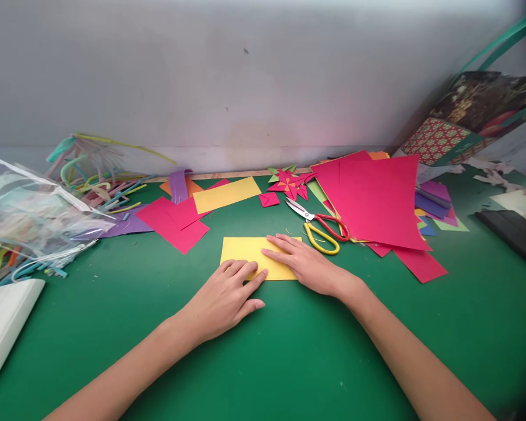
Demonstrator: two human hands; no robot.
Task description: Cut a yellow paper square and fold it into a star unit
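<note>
A yellow paper rectangle [239, 248] lies flat on the green table [272, 351], its long side running left to right. My left hand [228, 295] rests at its lower edge, fingers apart and fingertips touching the paper. Flat across the right half is my right hand [309, 263], with its fingers stretched out to the left. Neither hand grips anything. Just beyond my right hand are scissors [309, 216] with one red and one yellow handle, blades slightly apart. Behind the paper sit a small folded red square [269, 199] and a red paper star [289, 184].
Red sheets [377, 199] are stacked at the back right. Another yellow strip [228, 195] overlaps red paper [173, 225] at the back left. A clear plastic bag [39, 210] with colored strips and a white object [9, 327] stand left. A dark flat object [512, 240] lies right.
</note>
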